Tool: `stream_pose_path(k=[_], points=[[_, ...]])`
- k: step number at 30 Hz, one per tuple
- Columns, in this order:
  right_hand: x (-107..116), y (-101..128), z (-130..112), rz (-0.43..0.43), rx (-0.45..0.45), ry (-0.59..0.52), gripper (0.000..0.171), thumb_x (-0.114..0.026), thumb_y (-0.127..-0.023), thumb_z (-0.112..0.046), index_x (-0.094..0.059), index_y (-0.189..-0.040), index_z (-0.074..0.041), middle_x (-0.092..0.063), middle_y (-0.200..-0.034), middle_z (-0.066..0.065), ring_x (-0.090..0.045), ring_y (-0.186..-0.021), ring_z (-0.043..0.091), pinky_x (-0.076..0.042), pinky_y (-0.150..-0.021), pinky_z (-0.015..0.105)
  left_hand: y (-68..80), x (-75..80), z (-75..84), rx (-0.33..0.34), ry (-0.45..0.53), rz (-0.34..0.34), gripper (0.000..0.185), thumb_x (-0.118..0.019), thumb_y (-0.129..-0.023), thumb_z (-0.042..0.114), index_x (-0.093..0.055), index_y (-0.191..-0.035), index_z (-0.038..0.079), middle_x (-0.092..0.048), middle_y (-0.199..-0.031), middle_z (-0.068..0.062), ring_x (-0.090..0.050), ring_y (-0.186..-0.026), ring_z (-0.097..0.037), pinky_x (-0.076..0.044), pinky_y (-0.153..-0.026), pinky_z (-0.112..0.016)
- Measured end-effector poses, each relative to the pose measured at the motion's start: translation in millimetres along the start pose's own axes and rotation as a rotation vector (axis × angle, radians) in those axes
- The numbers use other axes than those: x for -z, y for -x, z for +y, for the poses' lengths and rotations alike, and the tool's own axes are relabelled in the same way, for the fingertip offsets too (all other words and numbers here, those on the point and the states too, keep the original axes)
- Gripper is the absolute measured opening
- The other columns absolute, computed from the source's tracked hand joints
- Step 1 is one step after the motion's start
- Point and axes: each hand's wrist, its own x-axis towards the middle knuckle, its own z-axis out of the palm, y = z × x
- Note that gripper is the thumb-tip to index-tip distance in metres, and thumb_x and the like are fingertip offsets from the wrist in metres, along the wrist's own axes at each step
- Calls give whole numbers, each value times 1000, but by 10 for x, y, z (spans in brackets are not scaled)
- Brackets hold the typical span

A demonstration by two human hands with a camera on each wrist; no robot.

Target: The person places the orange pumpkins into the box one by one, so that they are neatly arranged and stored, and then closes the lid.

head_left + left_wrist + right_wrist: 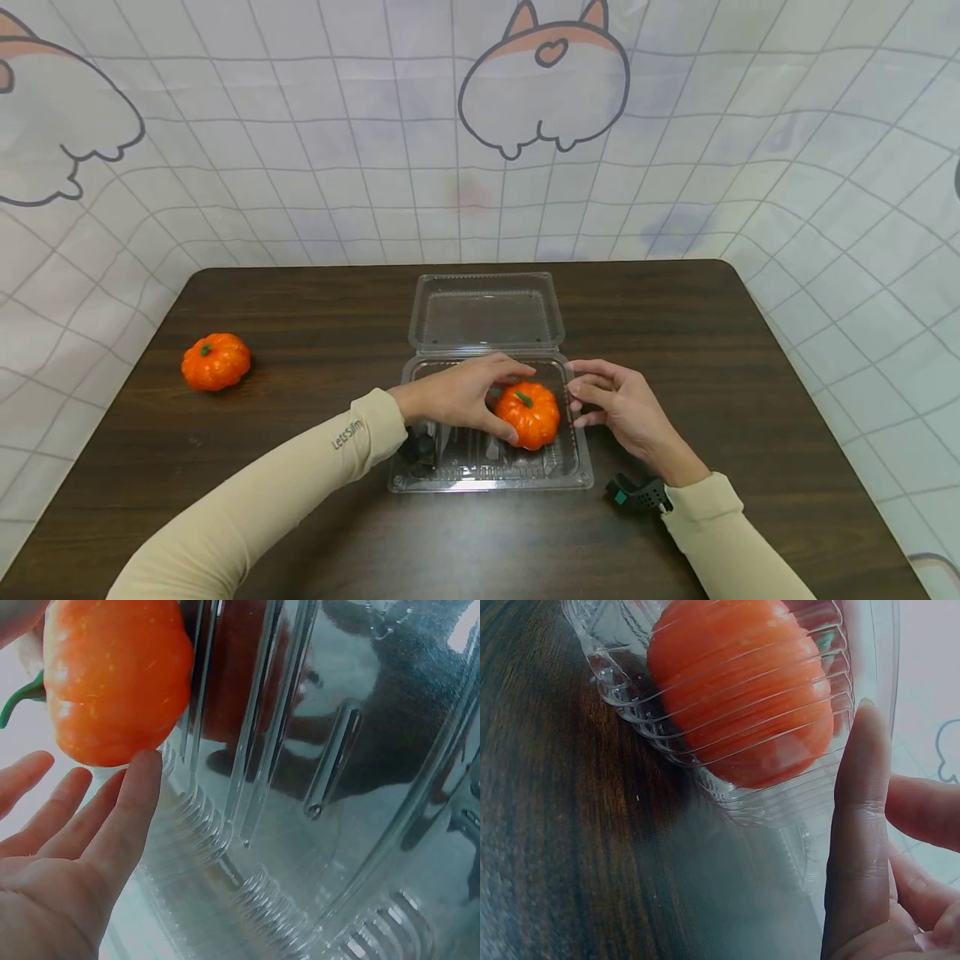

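Observation:
In the head view a small orange pumpkin with a green stem sits in the right part of a clear plastic box. My left hand spans it, thumb at its near side and fingers spread along its far side. The left wrist view shows these fingers fairly straight, one fingertip meeting the pumpkin or nearly so. At the box's right edge is my right hand. Its index finger lies straight beside the clear wall; whether it presses there I cannot tell.
The box's clear lid is folded back toward the far table edge. A second orange pumpkin rests on the dark wooden table at the left. A black strap device is at the right wrist. White grid-patterned cloth surrounds the table.

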Motion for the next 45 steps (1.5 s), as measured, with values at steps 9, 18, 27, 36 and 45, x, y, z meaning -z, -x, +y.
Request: stream_pose_path(k=[9, 18, 27, 36, 45], points=[[-15, -2, 23, 5, -14, 28, 52, -67, -101, -12, -46, -145, 8, -73, -97, -7, -67, -76, 9, -65, -68, 28, 100, 74, 11, 2, 85, 11, 85, -85, -87, 28, -41, -157, 11, -46, -158, -8, -55, -140, -26, -58, -104, -32], [-31, 7, 41, 13, -18, 10, 49, -67, -101, -11, -49, -143, 7, -74, -96, -6, -68, -75, 10, -66, -68, 30, 216, 173, 12, -13, 92, 73, 81, -83, -87, 27, -43, -156, 14, -48, -157, -7, -57, -137, -25, -58, -102, -34], [-38, 16, 49, 13, -10, 17, 50, -68, -100, -12, -49, -143, 7, -74, -95, -7, -68, -75, 10, -66, -68, 30, 338, 276, -23, -58, 97, 156, 79, -85, -86, 27, -47, -154, 13, -53, -152, -9, -60, -132, -24, -59, -99, -31], [-45, 37, 35, 4, -12, 17, 50, -67, -101, -12, -48, -143, 6, -74, -97, -7, -68, -76, 9, -65, -68, 28, 521, 396, -62, -61, 92, 230, 77, -87, -84, 28, -50, -151, 18, -57, -147, -2, -61, -127, -18, -59, -99, -31], [-52, 30, -6, 0, -5, 17, 47, -68, -100, -14, -52, -141, 3, -75, -98, -5, -68, -76, 10, -65, -68, 27, 722, 538, -141, -15, 77, 288, 75, -86, -85, 25, -50, -151, 17, -58, -145, -3, -62, -126, -19, -59, -101, -35]])
